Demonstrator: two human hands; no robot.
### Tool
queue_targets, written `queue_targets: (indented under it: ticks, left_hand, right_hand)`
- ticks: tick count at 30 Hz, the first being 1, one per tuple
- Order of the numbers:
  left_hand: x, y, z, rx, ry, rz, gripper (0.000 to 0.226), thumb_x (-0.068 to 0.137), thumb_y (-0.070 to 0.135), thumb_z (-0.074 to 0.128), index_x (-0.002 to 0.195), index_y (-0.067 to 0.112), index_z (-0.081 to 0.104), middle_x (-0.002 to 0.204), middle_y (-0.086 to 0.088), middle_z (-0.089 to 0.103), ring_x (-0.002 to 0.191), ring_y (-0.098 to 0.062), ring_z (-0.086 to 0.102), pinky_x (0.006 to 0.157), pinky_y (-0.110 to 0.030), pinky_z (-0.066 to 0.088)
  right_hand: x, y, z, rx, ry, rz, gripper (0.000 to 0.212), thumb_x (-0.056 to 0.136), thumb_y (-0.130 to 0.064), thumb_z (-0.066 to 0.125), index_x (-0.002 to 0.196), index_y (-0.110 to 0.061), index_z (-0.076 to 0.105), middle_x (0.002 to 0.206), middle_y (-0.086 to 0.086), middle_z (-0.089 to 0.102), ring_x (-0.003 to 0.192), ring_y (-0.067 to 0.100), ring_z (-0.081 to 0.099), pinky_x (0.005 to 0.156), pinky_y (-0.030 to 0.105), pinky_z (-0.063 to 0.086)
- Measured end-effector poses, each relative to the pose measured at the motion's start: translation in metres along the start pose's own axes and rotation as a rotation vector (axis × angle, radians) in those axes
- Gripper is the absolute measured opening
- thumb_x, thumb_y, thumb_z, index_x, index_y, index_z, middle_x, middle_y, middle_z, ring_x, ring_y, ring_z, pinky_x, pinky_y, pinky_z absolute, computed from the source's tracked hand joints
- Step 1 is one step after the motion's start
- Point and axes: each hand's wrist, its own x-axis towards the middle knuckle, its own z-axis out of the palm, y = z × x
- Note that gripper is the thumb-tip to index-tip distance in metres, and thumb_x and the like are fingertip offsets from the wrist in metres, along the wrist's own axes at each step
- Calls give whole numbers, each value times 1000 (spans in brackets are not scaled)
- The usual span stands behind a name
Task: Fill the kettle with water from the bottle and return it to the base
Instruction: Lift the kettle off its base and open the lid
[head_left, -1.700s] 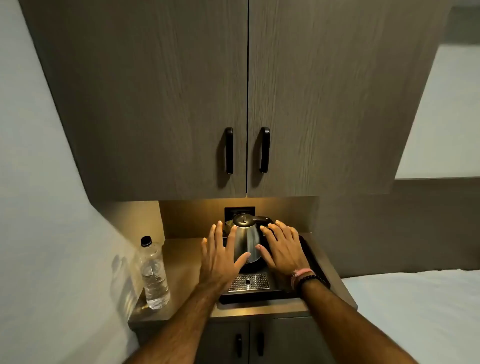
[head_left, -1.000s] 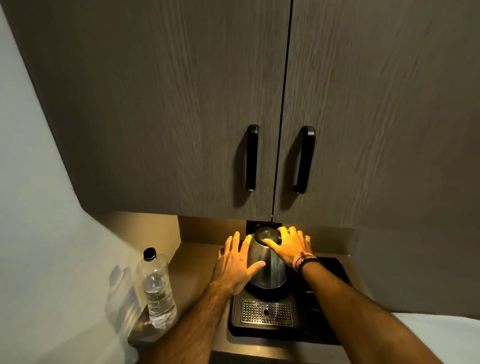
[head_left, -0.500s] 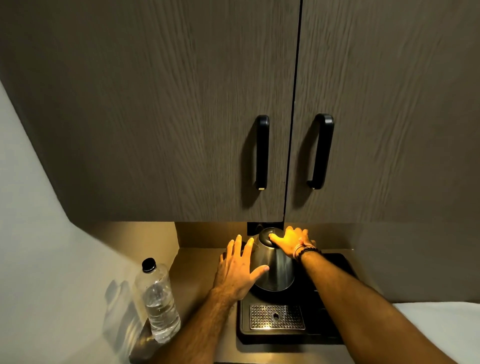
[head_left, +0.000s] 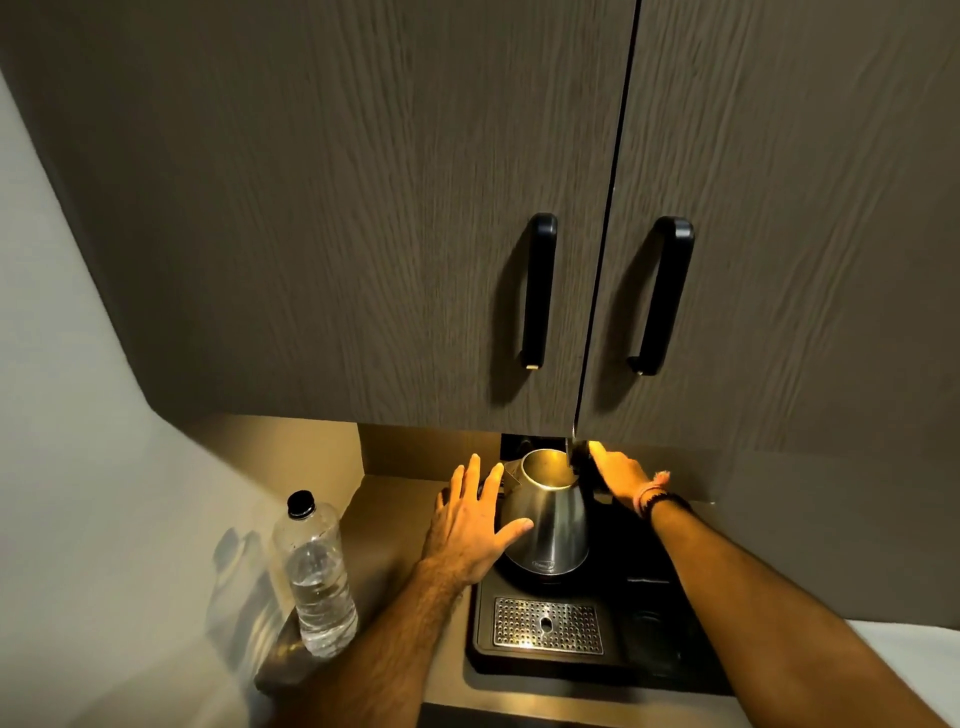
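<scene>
A steel kettle (head_left: 548, 525) stands on its round black base (head_left: 540, 576) under the wall cupboard. Its lid is tipped up at the back and the open mouth shows. My right hand (head_left: 621, 470) grips the top of the kettle's black handle, fingers reaching to the raised lid. My left hand (head_left: 470, 525) is spread flat beside the kettle, with only the thumb touching its left side. A clear plastic bottle (head_left: 317, 577) with a black cap, partly full of water, stands upright near the counter's left edge, apart from both hands.
The base sits on a black tray (head_left: 670, 660) with a metal drip grate (head_left: 548, 626) in front. The wall cupboard (head_left: 363, 234), doors shut, hangs low over the kettle. A wall closes the left side. The brown counter (head_left: 395, 525) lies between bottle and tray.
My right hand moved from the kettle's top to its handle, and the lid, shut before, now stands up. The left hand stayed beside the kettle. The bottle has not moved.
</scene>
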Motion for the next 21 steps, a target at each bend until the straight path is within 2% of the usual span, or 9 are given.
queue_targets:
  ticks: [3,5,7,10,12,14,18,20,21]
  left_hand:
    - [3,-2,1,55,35,15,93,82,82,30,155,31,3,165,-6,-9,151,-26,-8,120,-52,5]
    - [4,-4,1,68,43,13,94,82,82,29,155,30,3,165,-7,-9,151,-26,-10,119,-51,2]
    - [3,-5,1,71,43,8,95,81,83,27,155,30,3,165,-7,-10,151,-26,-11,119,-51,2]
    - [0,-9,-2,63,51,-5,95,80,84,27,155,31,5,165,-6,-10,151,-25,-11,119,-53,4]
    - [-1,-13,-6,50,54,-17,94,80,83,28,155,31,5,165,-5,-10,151,-25,-11,118,-54,7]
    - [-3,-18,-9,38,81,-31,94,79,85,25,154,32,6,165,-3,-11,150,-22,-11,117,-57,12]
    - [-9,-25,-19,35,164,-34,92,79,85,24,153,34,9,165,2,-11,150,-18,-11,115,-54,22]
    - [-13,-29,-26,40,207,-40,89,81,83,23,153,32,13,165,-1,-9,150,-19,-10,115,-52,23]
    - [-16,-30,-30,58,236,-48,89,82,83,21,153,31,15,165,-3,-6,151,-21,-7,116,-51,23]
  right_hand:
    - [8,11,1,123,2,16,61,98,-55,25,118,-15,67,132,16,61,135,39,42,115,60,-6]
    - [10,13,4,334,-25,-15,51,97,-50,36,99,-13,71,118,20,67,125,41,52,119,61,5]
    - [9,14,7,517,-48,-16,46,95,-44,44,94,-7,71,113,25,68,118,43,56,118,59,18]
    - [7,14,11,686,-19,-20,37,95,-35,51,92,-3,69,106,25,67,102,40,62,96,52,46]
    - [5,12,11,742,13,-16,34,94,-31,54,91,-1,70,101,24,68,88,34,65,78,43,56]
    - [5,13,13,761,40,-13,31,93,-31,57,84,-4,71,95,21,68,80,30,65,69,38,57]
    - [4,10,15,765,74,-35,34,91,-30,60,93,2,72,97,20,70,91,33,67,85,50,58]
    - [2,5,15,754,96,-63,32,91,-29,60,91,0,73,96,19,71,90,30,65,85,48,57]
    - [0,3,15,747,105,-79,30,91,-29,60,90,-2,73,96,18,71,89,27,64,80,43,56]
